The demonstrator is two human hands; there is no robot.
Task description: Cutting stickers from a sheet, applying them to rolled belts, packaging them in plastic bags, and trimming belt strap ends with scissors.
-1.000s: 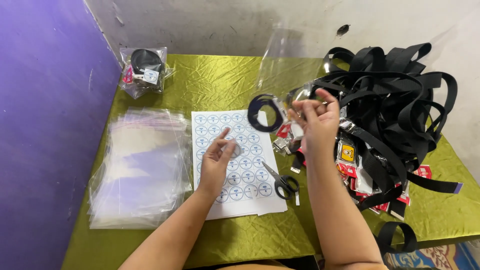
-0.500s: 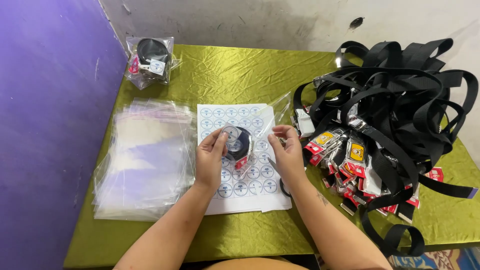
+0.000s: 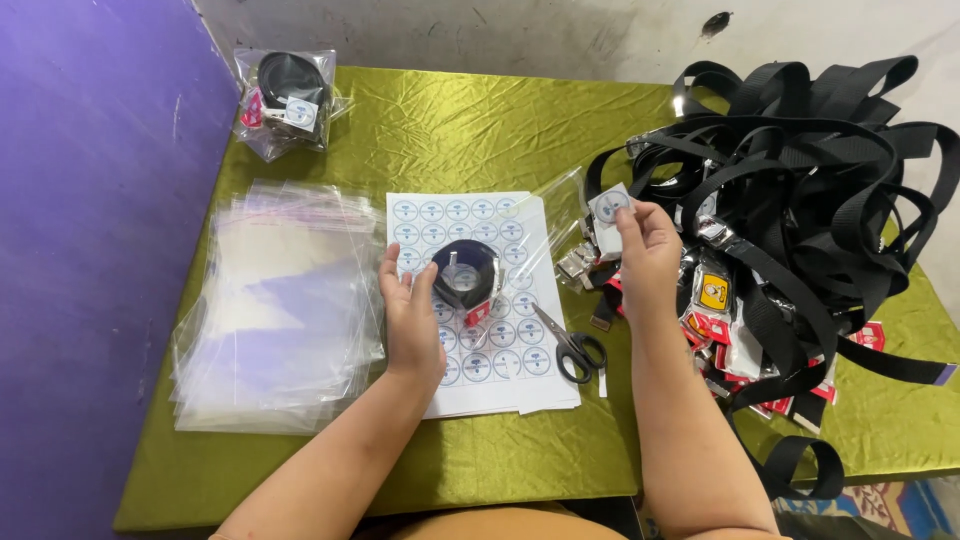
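My left hand (image 3: 415,305) holds a rolled black strap (image 3: 466,273) inside a clear plastic bag (image 3: 535,235), resting on a white sheet of round stickers (image 3: 490,355). My right hand (image 3: 647,245) is raised to the right of the sheet. It pinches a small white square with a round sticker (image 3: 608,206) on it, at the edge of the big heap of black straps (image 3: 800,190).
A stack of clear plastic bags (image 3: 275,310) lies at the left on the green cloth (image 3: 480,120). One packed strap in a bag (image 3: 288,100) sits at the far left corner. Black scissors (image 3: 572,348) lie beside the sticker sheet. Red and yellow tags (image 3: 715,300) lie under the straps.
My right hand has let go of the bagged strap and moved right and up, now pinching a small sticker square. My left hand keeps the bagged strap on the sheet.
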